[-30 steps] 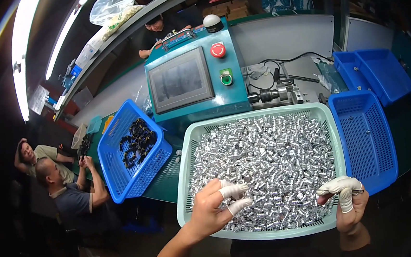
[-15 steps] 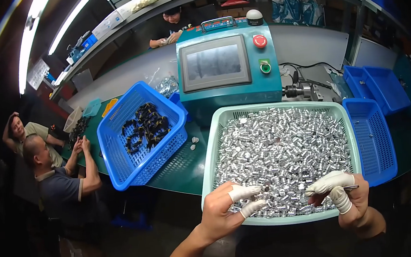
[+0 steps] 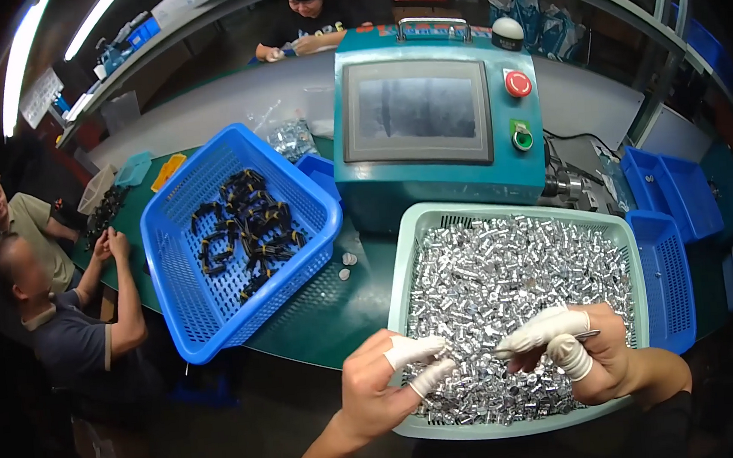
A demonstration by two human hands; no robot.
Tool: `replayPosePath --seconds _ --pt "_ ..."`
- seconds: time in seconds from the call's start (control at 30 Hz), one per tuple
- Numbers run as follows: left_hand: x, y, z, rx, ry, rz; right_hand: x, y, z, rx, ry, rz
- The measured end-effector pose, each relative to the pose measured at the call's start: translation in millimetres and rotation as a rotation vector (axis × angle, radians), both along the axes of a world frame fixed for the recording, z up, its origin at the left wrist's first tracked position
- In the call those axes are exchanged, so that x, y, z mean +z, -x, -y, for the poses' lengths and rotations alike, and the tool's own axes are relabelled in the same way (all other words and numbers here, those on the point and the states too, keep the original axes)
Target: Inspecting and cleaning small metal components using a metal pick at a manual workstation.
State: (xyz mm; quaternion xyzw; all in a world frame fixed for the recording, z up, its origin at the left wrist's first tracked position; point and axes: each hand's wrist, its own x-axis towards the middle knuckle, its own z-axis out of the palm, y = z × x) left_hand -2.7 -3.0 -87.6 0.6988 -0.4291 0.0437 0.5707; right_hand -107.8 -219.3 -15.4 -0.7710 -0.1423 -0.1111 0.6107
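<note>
1 pale green basket [image 3: 402,286], right under both hands, full of small metal parts [image 3: 516,269]. On left hand [image 3: 373,383], thumb and forefinger in white covers [image 3: 416,349], tips slightly apart; cannot tell about any part between them. With right hand [image 3: 597,357], clamps fingers on 1 thin metal tool [image 3: 590,334], mostly hidden. Seems to be at close handling with 2 hands; calls for fine, steady pinch. Parts: silver, shiny, short, cylinder-like, lying in every direction.
</note>
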Motion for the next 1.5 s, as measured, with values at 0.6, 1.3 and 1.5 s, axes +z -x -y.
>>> replayPosePath --seconds 0.6,1.3,1.5 --pt "-6 -15 22 -0.077 0.095 -0.238 -31 -35 8 -0.114 -0.114 0.432" --pt "40 41 49 -0.004 -0.077 0.101 5 34 45 -0.02 0.069 0.456" --pt "44 48 40 0.018 -0.048 0.111 1 33 39 -0.03 0.067 0.53"
